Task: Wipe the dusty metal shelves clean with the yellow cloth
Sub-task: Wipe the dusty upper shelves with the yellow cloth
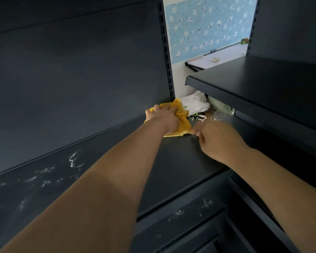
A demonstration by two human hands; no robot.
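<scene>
left hand (163, 120), fingers curled, grips and half hides yellow cloth (184, 123); right hand (218, 140) blurred, fingers unclear.

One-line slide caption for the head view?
Left hand grips the yellow cloth in the shelf's far corner; right hand beside it; dust streaks at left.

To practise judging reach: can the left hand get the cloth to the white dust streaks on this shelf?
Probably yes: left hand grips the yellow cloth on that shelf, with only bare surface before the dust streaks.
</scene>
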